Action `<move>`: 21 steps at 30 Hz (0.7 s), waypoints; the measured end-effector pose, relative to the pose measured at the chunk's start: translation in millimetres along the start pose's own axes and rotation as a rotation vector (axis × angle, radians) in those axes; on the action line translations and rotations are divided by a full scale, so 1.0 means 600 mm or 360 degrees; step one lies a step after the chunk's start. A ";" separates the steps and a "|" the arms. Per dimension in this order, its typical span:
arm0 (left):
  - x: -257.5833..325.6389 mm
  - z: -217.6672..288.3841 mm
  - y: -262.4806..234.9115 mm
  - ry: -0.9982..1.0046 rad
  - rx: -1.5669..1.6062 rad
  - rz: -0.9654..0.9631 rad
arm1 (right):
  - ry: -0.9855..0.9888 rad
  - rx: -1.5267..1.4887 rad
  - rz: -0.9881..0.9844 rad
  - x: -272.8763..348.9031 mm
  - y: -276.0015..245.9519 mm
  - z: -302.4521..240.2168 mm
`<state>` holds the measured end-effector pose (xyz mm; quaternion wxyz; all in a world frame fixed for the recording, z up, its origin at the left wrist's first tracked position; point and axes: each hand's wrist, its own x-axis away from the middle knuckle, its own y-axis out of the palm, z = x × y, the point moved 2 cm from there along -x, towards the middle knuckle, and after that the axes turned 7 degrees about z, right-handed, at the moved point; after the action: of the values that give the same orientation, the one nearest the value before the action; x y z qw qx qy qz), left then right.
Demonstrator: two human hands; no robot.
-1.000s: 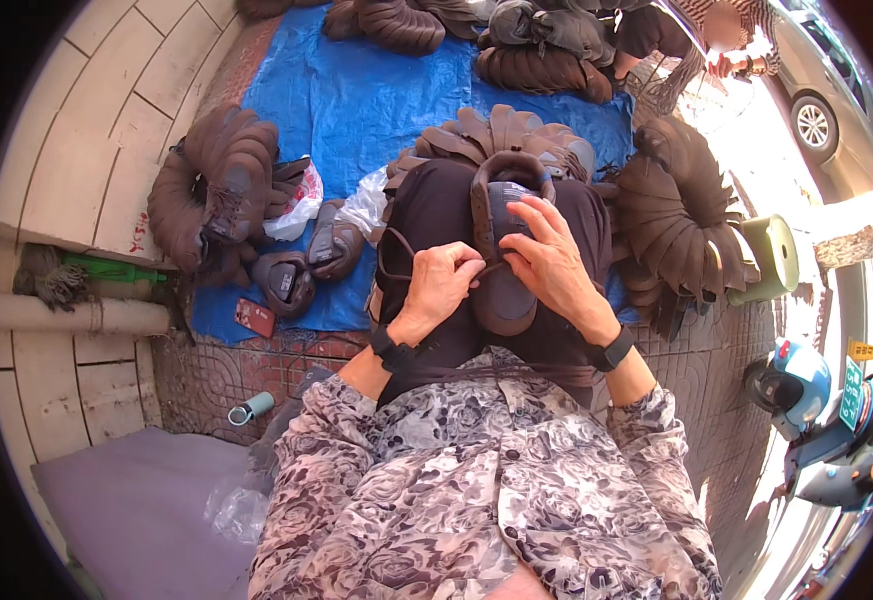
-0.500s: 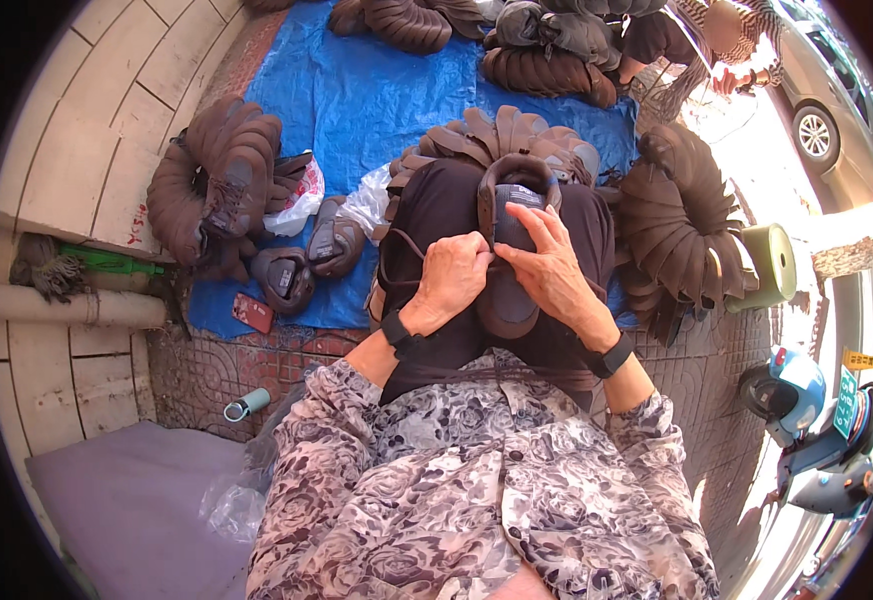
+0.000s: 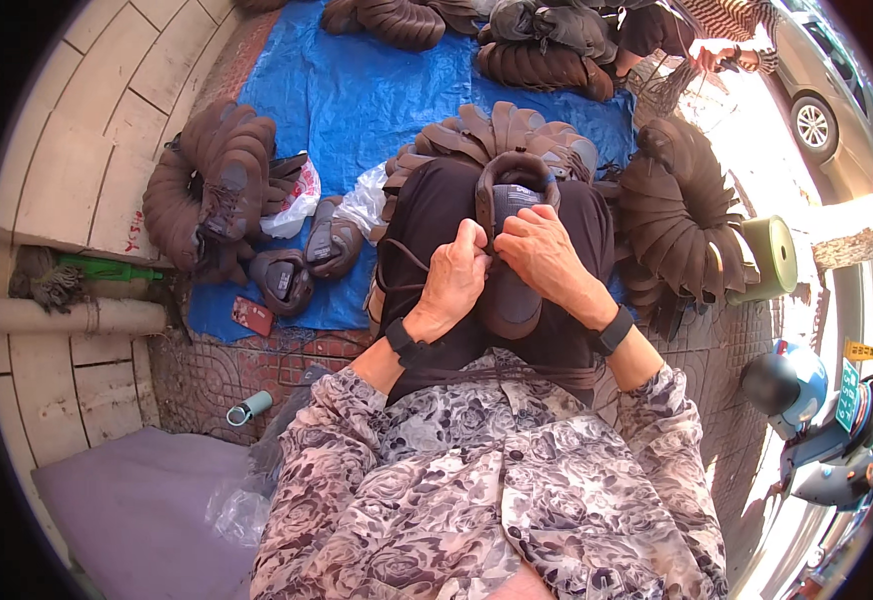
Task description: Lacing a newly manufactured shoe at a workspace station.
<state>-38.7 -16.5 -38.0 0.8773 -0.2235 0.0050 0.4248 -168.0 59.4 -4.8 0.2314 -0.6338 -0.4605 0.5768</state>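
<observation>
Shoe: dark brown shoe [image 3: 513,262] lies on my lap, lengthwise on my black trousers [image 3: 437,215], opening and collar away from me, sole end toward my body.
Left hand: my left hand [image 3: 454,282] sits at the shoe's left side, grip closed, fingers curled in and pinching at the lace area beside the tongue.
Right hand: my right hand [image 3: 545,255] lies over the shoe's upper from the right, grip closed on the shoe, fingertips meeting the left hand's near the eyelets.
Lace: a dark lace [image 3: 397,262] loops off to the left over my thigh.
Wrists: a black band on each wrist.
Ground: blue tarp [image 3: 357,95] spread on the pavement ahead of my knees.
Tarp, left edge: a curved stack of brown shoes [image 3: 212,185]; two single shoes [image 3: 307,260] and a white plastic bag [image 3: 297,200] just beside it.
Tarp, right edge: a fanned ring of brown shoes [image 3: 682,220], a green roll [image 3: 772,258] next to it.
Tarp, far edge: more shoe piles.
Pavement, near-left corner of tarp: a small red flat object [image 3: 254,315].
</observation>
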 end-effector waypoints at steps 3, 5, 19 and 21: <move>-0.002 0.004 -0.012 0.0061 -0.0041 -0.0119 | -0.0220 0.0261 0.0070 -0.013 -0.049 0.002; 0.002 0.006 -0.022 0.0227 -0.0090 -0.0256 | -0.0106 0.0893 0.0254 -0.019 -0.149 0.048; -0.001 0.016 -0.039 -0.0566 0.0273 -0.0628 | 0.0189 0.0112 0.0084 0.017 -0.070 0.019; 0.000 0.012 -0.038 -0.0681 0.0361 -0.0653 | 0.0103 -0.0002 0.0081 0.015 -0.062 0.024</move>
<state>-22.9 -25.7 -22.7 0.9451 -0.0260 -0.1776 0.2730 -194.4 81.0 18.2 0.2310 -0.6638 -0.4368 0.5615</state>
